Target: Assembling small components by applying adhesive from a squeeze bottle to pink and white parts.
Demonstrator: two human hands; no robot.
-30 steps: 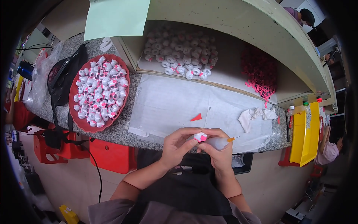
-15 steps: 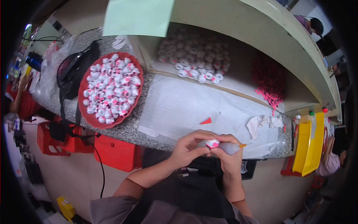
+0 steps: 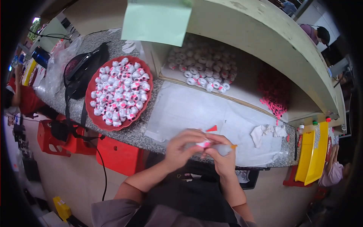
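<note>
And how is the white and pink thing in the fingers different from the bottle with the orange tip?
The white and pink piece is small; the bottle is bigger. The piece is white with bright pink; the bottle is cloudy and pale, with an orange tip. The left hand pinches the piece, while the right hand holds the bottle. Both are partly hidden by fingers.

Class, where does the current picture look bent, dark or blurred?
Head view: pale shelf bows, picture corners go black; head view: pink pile is shadowed toward its back; head view: white-and-pink piece at the left hand looks slightly blurred.
</note>
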